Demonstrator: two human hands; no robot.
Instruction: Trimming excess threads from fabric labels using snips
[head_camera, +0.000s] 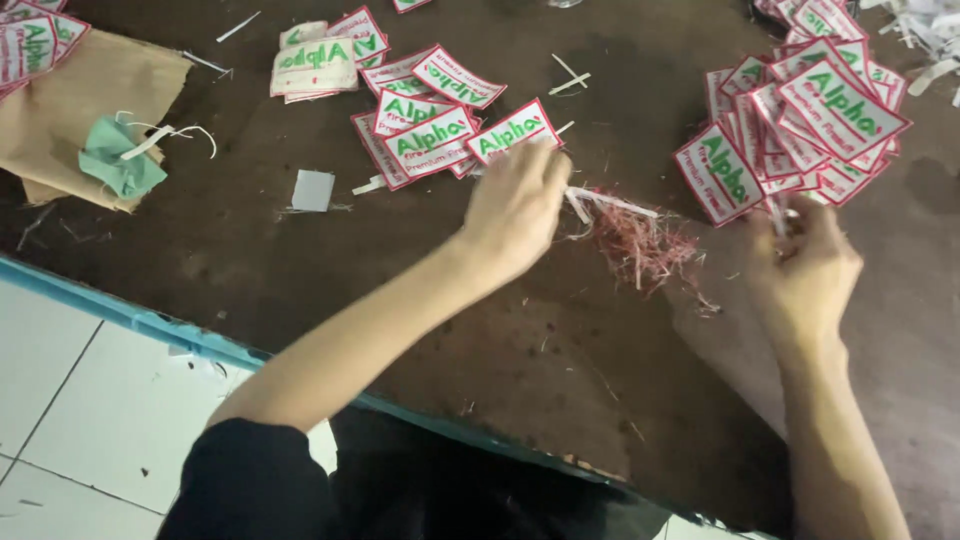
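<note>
- A rectangular woven fabric label with red border and green lettering (512, 131) lay on the dark brown table (300, 250), just beyond the knuckles of the left hand (515, 205).
- The left hand was closed around thin white strips (610, 203), which stuck out toward the right hand; its fingers were curled under, so the grip itself was hidden.
- The right hand (805, 270) pinched the lower edge of a fanned stack of the same red-and-white labels (800, 120), held just above it.
- Between the two hands lay a small heap of red and white thread trimmings (640, 245), touching the strips.
- Farther left of the left hand were more loose labels (410, 120), a small grey square piece (313, 190) and a crumpled green cloth on brown paper (120, 160).
- In my judgement, good work here needed a firm pinch on the stack, so that the labels would not slide apart.
</note>
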